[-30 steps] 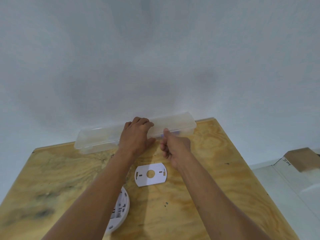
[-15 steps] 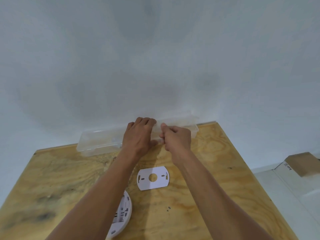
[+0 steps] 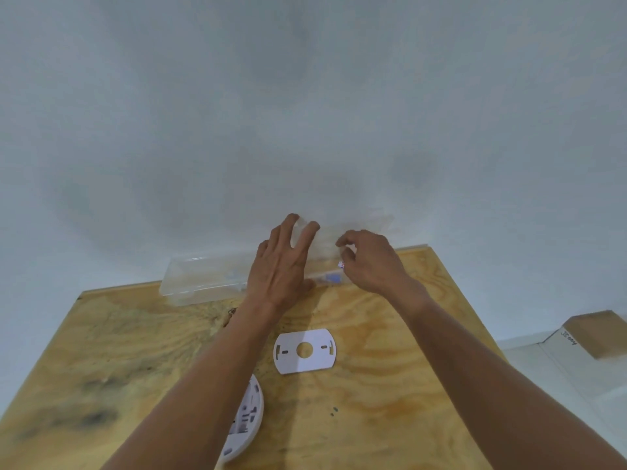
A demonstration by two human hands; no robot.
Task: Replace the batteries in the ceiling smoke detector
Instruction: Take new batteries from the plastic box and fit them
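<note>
Head view: the left hand point(image 3: 278, 269) is laying straight fingers point(image 3: 306, 236) on a clear box point(image 3: 203, 279); the right hand point(image 3: 371, 262) is hovering curled beside it, grasp unclear. The detector point(image 3: 249, 420) is lying nearer, near a plate point(image 3: 305, 364), on the plywood bench point(image 3: 390, 418) abutting a white wall point(image 3: 305, 113).

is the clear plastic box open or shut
Open: its lid looks lifted off the box toward the wall, and the left hand pushes it with straight fingers.

wall point(image 3: 305, 96): plain pale grey-white | plywood table point(image 3: 390, 418): against wall | floor point(image 3: 559, 385): white | cardboard box point(image 3: 600, 334): right
</note>
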